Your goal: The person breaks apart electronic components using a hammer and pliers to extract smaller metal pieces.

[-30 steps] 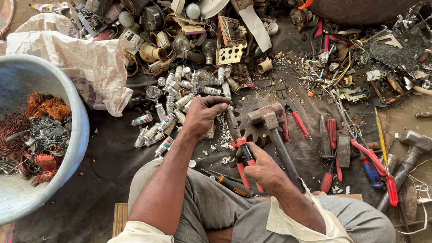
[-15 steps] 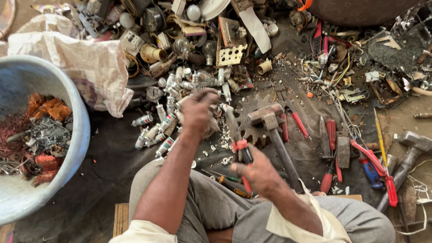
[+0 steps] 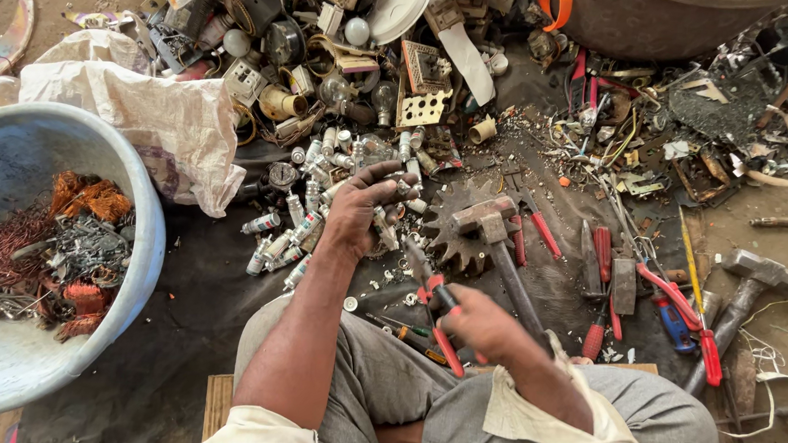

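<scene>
The big pale-blue basin (image 3: 137, 235) sat far out on the person's left, copper wire and scrap heaped inside, with a white sack (image 3: 148, 119) slumped against its rim. Across the dark mat (image 3: 183, 300) lay the spread of scrap: bulbs, sockets, a toothed gear wheel (image 3: 451, 242) and a hammer (image 3: 492, 236) with its handle running back toward the right knee.

In closer, the left hand (image 3: 358, 212) was stretched forward over the heap of small cylindrical fuses (image 3: 285, 234), fingers curled shut around a small grey metal piece (image 3: 385, 225) that poked out on the thumb side. Exactly what that piece was could not be told at this size.

The right hand (image 3: 483, 325) sat nearer the body, clenched on the red handles of a pair of pliers (image 3: 431, 291). The tool's long axis ran up and to the left, from the handles by the lap to the nose. That nose pointed straight at the held piece, just beside it and a shade below, not quite touching. Whether the tips stood parted or closed could not be made out. The right hand was the nearer one to the lap, the left the nearer to the heap.
</scene>
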